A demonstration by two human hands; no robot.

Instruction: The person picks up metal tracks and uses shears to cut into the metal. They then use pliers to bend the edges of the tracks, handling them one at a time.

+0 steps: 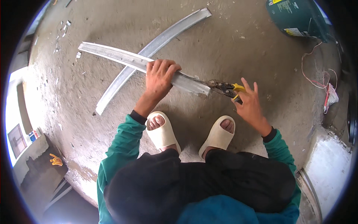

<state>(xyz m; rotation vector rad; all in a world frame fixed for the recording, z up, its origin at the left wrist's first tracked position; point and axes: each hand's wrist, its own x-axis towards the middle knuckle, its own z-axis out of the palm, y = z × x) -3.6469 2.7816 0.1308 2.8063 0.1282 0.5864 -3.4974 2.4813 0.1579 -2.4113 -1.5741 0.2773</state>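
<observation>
My left hand point(160, 79) is wrapped over a grey metal channel strip point(112, 55), gripping it right of its middle. The strip slants from the upper left down to its cut-looking end in front of my feet. In my right hand point(251, 106) are tin snips point(223, 88) with yellow handles, the fingers spread around the grips. The dark jaws of the snips meet the strip's right end along its far edge; how deep they bite is hard to make out. Beneath the held strip, a second metal channel strip point(169, 35) lies crosswise on the floor.
My feet in cream sandals point(163, 134) stand just below the held strip. A dark green container point(304, 18) is at the far right, with a pinkish cord point(308, 74) nearby. White scraps point(65, 28) litter the concrete floor. An orange-yellow object point(56, 160) sits at the left.
</observation>
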